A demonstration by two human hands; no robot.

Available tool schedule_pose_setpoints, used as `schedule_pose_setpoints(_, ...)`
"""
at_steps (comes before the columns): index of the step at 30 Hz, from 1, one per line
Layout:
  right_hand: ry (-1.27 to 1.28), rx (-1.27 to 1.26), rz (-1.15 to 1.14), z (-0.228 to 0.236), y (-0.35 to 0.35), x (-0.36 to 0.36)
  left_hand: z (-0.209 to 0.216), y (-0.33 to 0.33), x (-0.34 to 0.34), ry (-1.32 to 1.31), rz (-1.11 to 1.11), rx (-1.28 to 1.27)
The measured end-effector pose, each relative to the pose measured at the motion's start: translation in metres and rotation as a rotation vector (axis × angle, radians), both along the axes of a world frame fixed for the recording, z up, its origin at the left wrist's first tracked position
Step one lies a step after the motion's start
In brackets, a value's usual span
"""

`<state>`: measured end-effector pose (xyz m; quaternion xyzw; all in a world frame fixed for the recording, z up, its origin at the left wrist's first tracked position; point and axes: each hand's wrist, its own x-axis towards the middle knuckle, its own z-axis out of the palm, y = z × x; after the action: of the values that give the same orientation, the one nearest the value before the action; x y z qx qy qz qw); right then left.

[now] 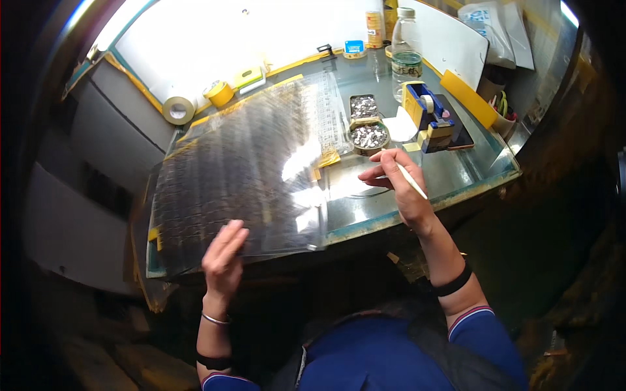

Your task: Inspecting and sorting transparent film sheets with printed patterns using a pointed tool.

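Note:
My left hand (pixel 223 260) lies at the near edge of a large, dark, see-through sheet (pixel 228 169), its fingers stretched out over it. Faint rows of marks run across the sheet, which is smeared by motion and catches glare on its right side. In my right hand (pixel 405 192) a slim white pen-like stick (pixel 411 179) is held between thumb and fingers, above the glass tabletop. Just beyond that hand stands a round tin (pixel 370 137) full of small shiny pieces. Behind it is a squarish tin (pixel 363 106) with similar pieces.
A blue and yellow tape dispenser (pixel 427 114) and a clear bottle (pixel 406 55) stand to the right. Tape rolls (pixel 178 111) sit at the back left. A yellow strip (pixel 467 99) borders the right side. The glass table's edge (pixel 417 215) runs in front of me.

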<state>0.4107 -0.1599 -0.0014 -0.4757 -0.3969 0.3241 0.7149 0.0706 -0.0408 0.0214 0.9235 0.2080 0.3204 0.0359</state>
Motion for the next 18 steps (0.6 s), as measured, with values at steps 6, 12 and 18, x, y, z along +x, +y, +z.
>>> schedule_pose_setpoints(6, 0.001, -0.004, -0.023, 0.005, -0.001, -0.005, -0.004, 0.001, 0.0, 0.177, -0.031, -0.287)
schedule_pose_setpoints(12, -0.304, 0.029, -0.084, -0.002, -0.006, -0.016, -0.01, -0.033, 0.021, -0.016, -0.155, -0.03)
schedule_pose_setpoints(18, -0.503, 0.032, -0.012, -0.005, -0.028, -0.021, -0.032, -0.059, 0.058, -0.041, -0.236, -0.022)
